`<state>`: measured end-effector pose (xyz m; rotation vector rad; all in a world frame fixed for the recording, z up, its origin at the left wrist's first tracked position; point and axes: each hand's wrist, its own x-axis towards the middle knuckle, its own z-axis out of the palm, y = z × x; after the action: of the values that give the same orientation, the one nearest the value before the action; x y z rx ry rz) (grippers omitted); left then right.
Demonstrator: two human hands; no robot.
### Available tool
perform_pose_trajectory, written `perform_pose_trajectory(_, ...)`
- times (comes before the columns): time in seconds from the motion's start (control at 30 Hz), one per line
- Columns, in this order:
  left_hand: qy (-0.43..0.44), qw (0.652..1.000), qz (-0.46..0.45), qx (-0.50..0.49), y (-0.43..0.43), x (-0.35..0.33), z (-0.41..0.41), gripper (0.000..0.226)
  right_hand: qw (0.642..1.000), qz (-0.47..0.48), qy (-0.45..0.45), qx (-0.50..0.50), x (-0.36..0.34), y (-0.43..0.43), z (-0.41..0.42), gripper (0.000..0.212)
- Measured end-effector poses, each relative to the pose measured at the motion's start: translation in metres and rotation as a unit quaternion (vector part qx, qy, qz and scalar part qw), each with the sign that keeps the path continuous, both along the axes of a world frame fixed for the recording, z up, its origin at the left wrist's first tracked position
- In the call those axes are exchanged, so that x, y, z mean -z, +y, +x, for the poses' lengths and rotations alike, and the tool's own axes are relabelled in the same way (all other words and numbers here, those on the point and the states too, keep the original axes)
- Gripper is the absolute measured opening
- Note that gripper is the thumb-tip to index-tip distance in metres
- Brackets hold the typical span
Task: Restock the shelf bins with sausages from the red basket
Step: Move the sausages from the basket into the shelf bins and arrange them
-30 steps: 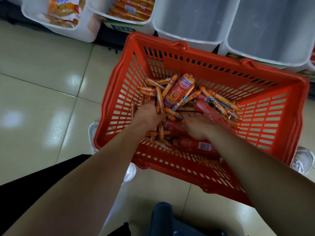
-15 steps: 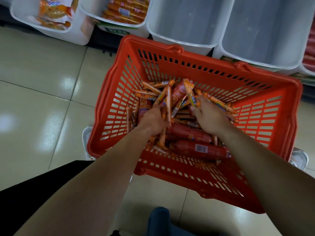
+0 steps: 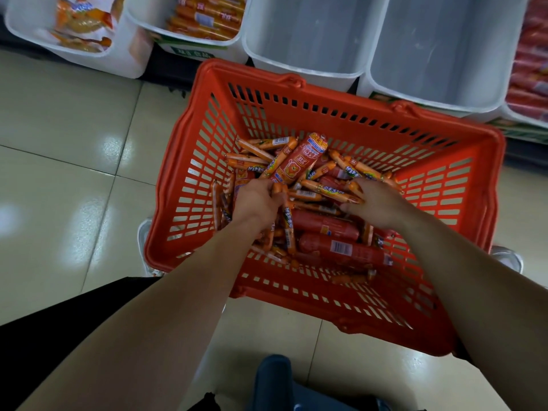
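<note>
The fingers (image 3: 277, 188) of the left hand (image 3: 258, 203) are curled tight around a few thin orange sausage sticks in shiny plastic wrap (image 3: 287, 223). The fingers (image 3: 351, 207) of the right hand (image 3: 376, 203) are spread out and lie on top of the pile, bent a little over some sticks; I cannot tell if they grip any yet. Both hands are down inside the red plastic basket with slotted sides (image 3: 326, 114), where all the sausages lie in a jumble. Among the thin sticks are fat red sausage rolls (image 3: 341, 247) and one big orange roll with a picture on it (image 3: 299, 161).

The thin sticks look light and a bit bendy, and their wrap is likely slippery, so a bunch is best held around the middle. The fat rolls look heavier and may each need a whole hand.

The basket sits on a shiny cream tiled floor (image 3: 74, 129). Just behind it stand white plastic shelf bins: two empty ones (image 3: 311, 40), and one with orange packs (image 3: 207, 16).
</note>
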<state>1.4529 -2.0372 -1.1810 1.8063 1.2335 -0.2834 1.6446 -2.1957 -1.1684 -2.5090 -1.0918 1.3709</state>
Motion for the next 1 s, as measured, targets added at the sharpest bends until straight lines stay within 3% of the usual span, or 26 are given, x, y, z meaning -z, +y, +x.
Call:
perform_pose_trajectory(0.07,0.012,1.000,0.020,-0.020,-0.001,-0.005,0.005,0.021,1.000,0.010,0.004,0.007,0.000,-0.004,0.001,0.066)
perform_pose_trajectory(0.27,0.024,0.998,-0.040,-0.038,-0.016,-0.005,0.014,0.056,0.998,0.039,-0.039,0.024,0.010,-0.013,-0.003,0.069)
perform_pose_trajectory(0.47,0.021,0.999,-0.025,-0.021,-0.021,-0.005,0.015,0.027,0.999,0.028,-0.015,0.005,0.006,-0.003,-0.005,0.084)
perform_pose_trajectory(0.53,0.008,1.000,-0.018,-0.010,-0.018,-0.009,0.016,0.024,0.999,0.027,-0.016,0.011,0.005,0.004,-0.007,0.081)
perform_pose_trajectory(0.67,0.008,0.998,0.048,0.037,-0.004,-0.021,0.020,0.022,0.998,0.021,-0.048,-0.038,0.003,0.022,-0.016,0.065)
perform_pose_trajectory(0.8,-0.015,0.986,0.112,0.124,0.012,-0.024,0.020,0.033,0.992,-0.018,-0.072,-0.101,0.007,0.034,-0.023,0.067)
perform_pose_trajectory(0.9,-0.004,0.978,0.085,0.191,0.016,-0.016,0.018,0.036,0.995,-0.043,-0.060,-0.069,0.006,0.032,-0.019,0.069)
perform_pose_trajectory(1.0,0.012,0.968,0.059,0.242,0.011,-0.006,0.014,0.041,0.993,-0.029,-0.112,-0.033,0.004,0.016,-0.008,0.063)
